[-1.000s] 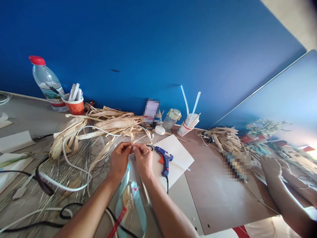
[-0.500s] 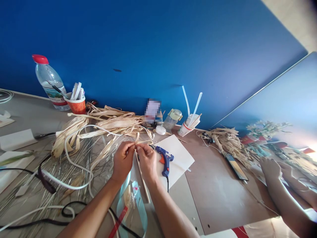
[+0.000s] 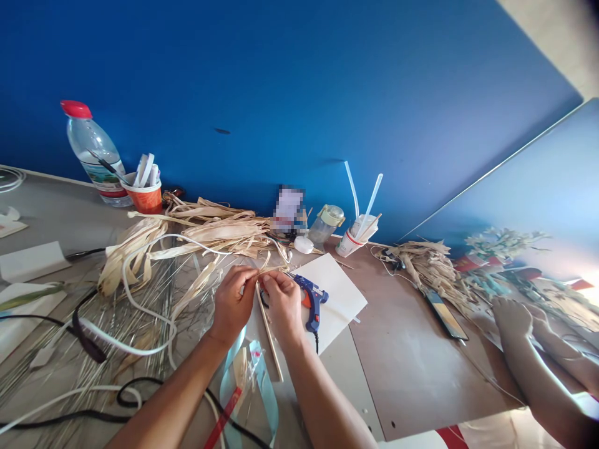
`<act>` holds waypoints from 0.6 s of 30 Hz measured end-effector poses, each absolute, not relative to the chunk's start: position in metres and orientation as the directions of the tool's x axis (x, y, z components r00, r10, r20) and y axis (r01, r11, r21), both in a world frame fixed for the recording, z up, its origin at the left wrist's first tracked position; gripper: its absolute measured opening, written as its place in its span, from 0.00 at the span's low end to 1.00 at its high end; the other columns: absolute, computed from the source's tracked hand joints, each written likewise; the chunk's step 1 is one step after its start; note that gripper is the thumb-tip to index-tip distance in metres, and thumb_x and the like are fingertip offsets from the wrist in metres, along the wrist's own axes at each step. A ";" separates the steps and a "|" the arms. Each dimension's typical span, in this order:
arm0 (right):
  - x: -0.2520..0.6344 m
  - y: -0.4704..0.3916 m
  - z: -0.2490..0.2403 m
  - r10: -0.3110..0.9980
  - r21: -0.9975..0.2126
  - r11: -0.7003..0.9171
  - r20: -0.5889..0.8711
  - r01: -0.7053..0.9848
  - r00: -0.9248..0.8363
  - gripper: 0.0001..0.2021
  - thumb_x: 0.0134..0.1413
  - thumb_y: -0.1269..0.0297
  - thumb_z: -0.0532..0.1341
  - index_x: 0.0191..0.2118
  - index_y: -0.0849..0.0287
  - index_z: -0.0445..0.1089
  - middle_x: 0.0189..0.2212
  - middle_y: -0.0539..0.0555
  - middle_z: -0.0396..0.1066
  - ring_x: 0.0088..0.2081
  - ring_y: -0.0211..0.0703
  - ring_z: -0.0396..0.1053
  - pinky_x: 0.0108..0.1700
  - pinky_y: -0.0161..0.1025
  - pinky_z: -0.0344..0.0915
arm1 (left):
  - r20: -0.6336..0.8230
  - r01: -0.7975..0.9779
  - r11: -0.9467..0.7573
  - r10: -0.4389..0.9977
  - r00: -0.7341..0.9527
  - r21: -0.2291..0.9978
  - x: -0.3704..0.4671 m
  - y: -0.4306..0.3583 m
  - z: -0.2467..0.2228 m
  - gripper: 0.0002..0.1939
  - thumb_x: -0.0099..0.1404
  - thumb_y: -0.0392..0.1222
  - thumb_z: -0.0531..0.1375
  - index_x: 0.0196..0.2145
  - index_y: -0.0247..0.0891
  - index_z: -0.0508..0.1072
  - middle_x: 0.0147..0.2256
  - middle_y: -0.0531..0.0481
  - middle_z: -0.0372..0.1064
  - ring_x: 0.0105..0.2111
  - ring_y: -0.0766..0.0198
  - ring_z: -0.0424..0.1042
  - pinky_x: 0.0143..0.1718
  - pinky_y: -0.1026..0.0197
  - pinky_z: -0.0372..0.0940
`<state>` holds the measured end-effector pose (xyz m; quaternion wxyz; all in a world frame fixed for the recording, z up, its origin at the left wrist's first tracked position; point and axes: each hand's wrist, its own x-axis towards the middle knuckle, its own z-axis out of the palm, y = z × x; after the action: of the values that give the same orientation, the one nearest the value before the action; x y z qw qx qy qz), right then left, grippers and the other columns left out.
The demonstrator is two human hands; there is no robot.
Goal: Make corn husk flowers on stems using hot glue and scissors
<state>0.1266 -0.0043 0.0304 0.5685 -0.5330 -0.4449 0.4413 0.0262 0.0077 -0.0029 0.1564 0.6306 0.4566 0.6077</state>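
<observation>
Both my hands meet above the table, pinching a thin pale strip of dried husk point(image 3: 266, 268). My left hand point(image 3: 233, 302) is closed on its left end, and my right hand point(image 3: 283, 305) holds it just to the right, fingers bent. A blue glue gun point(image 3: 314, 302) with an orange trigger lies right beside my right hand, on a white sheet point(image 3: 344, 293). Below my hands are a thin wooden stick point(image 3: 270, 340), a light blue ribbon point(image 3: 266, 393) and a red strip point(image 3: 223, 419). Fine details of the strip are hidden by my fingers.
Dried husks point(image 3: 219, 231) lie behind, with thin wires point(image 3: 150, 299) and a white cable point(image 3: 135, 305) at left. A bottle point(image 3: 96, 156), an orange cup point(image 3: 146, 198), a jar point(image 3: 326, 226) and a cup with glue sticks point(image 3: 353, 240) stand along the blue partition. At right are a phone point(image 3: 444, 315) and another person's hands point(image 3: 512, 318).
My right hand has shifted slightly right, away from my left, so more of the husk strip shows between them. The other person's hands have barely moved.
</observation>
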 end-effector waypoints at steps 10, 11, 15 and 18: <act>0.126 -0.006 0.038 0.973 -0.990 0.058 0.084 0.125 0.215 0.10 0.49 0.65 0.56 0.28 0.61 0.74 0.28 0.53 0.74 0.32 0.42 0.69 0.37 0.36 0.64 | 0.201 -0.045 -0.218 0.949 -0.244 0.975 0.035 0.007 0.001 0.03 0.58 0.41 0.60 0.29 0.40 0.73 0.29 0.53 0.71 0.31 0.63 0.70 0.36 0.61 0.65; 0.126 -0.006 0.038 0.970 -0.986 0.060 0.095 0.158 0.223 0.10 0.49 0.65 0.56 0.28 0.61 0.74 0.28 0.53 0.74 0.32 0.42 0.69 0.37 0.37 0.64 | 0.147 -0.106 -0.177 0.957 -0.249 0.978 0.036 0.007 0.001 0.03 0.56 0.41 0.61 0.29 0.40 0.73 0.28 0.53 0.71 0.31 0.63 0.69 0.35 0.61 0.65; 0.125 -0.008 0.037 0.958 -0.964 0.055 0.124 0.261 0.257 0.11 0.49 0.65 0.56 0.33 0.62 0.74 0.29 0.54 0.75 0.31 0.43 0.70 0.36 0.37 0.65 | 0.011 -0.231 -0.075 0.964 -0.265 0.970 0.037 0.008 0.001 0.07 0.53 0.44 0.64 0.30 0.39 0.73 0.27 0.53 0.71 0.30 0.63 0.69 0.34 0.61 0.64; 0.124 -0.008 0.035 0.955 -0.956 0.068 0.145 0.285 0.260 0.11 0.49 0.65 0.56 0.33 0.62 0.74 0.31 0.55 0.75 0.33 0.43 0.71 0.38 0.38 0.66 | -0.018 -0.253 -0.051 0.965 -0.263 0.966 0.036 0.009 -0.001 0.08 0.53 0.44 0.64 0.30 0.39 0.73 0.28 0.53 0.71 0.30 0.63 0.69 0.35 0.60 0.64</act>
<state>0.1241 -0.0075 0.0354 0.5180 -0.6012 -0.5154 0.3234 0.0364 0.0087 -0.0014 0.4856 0.3640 0.4884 0.6270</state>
